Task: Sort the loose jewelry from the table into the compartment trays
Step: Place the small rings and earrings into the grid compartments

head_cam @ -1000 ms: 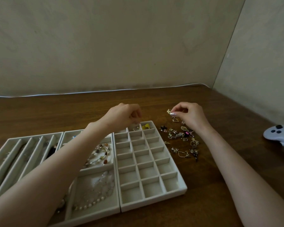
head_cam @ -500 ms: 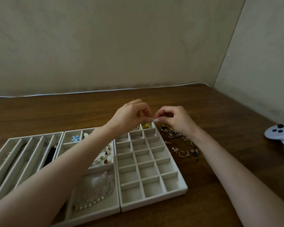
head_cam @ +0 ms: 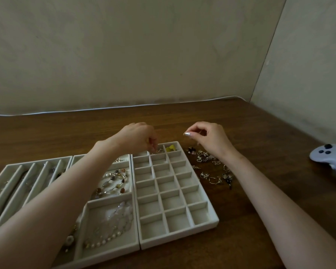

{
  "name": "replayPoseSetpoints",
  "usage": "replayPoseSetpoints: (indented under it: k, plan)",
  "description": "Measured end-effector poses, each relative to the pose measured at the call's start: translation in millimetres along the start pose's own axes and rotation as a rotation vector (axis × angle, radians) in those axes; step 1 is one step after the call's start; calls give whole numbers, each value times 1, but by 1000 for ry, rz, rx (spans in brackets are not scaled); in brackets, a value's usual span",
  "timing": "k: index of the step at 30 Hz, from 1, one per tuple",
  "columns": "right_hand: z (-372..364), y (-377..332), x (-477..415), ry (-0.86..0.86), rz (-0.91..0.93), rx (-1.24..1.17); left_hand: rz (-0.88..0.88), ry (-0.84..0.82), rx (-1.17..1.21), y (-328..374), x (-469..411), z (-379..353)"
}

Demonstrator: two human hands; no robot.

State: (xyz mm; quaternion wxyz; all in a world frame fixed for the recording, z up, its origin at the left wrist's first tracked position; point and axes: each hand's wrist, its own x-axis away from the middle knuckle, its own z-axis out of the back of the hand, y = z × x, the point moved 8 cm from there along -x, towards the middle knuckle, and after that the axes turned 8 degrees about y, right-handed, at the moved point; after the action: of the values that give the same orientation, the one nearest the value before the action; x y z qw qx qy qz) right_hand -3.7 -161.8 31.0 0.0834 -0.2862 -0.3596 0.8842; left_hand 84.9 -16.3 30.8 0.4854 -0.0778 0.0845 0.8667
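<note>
Over grid tray (head_cam: 178, 236) far row, your left hand (head_cam: 138, 138) is hovering, fingers curled beside gold piece (head_cam: 159, 151), grip unclear. Beyond tray's far right corner, your right hand (head_cam: 211, 139) is pinching fingertips together, contents unclear. Right of tray, earring pile (head_cam: 211, 167) is waiting.

Plain beige back wall (head_cam: 124, 55), faint mottled marks, no windows. Second beige side wall (head_cam: 308, 65) on the right, meeting it in a vertical corner. Dark brown wood-grain table (head_cam: 260, 133) pushed into that corner. Thin white cable (head_cam: 85, 110) runs along the table's far edge against the back wall. Light dim, soft, even.
</note>
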Motion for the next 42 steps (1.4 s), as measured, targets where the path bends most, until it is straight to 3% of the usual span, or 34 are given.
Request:
replayPoseSetpoints:
  k: [10,15,24,34,42]
  plan:
    - [29,26,-9,172,-104,91,7,-88,-79,-1,3,-2]
    - [45,57,-12,187,-246,322,-11,-84,-84,2,3,-2]
    - [45,82,-9,127,-362,581,-105,287,122,27,2,18]
    - [29,90,-21,72,-405,558,-150,475,187,30,5,22]
    - [25,91,-19,-35,-478,575,-161,518,208,34,6,24]
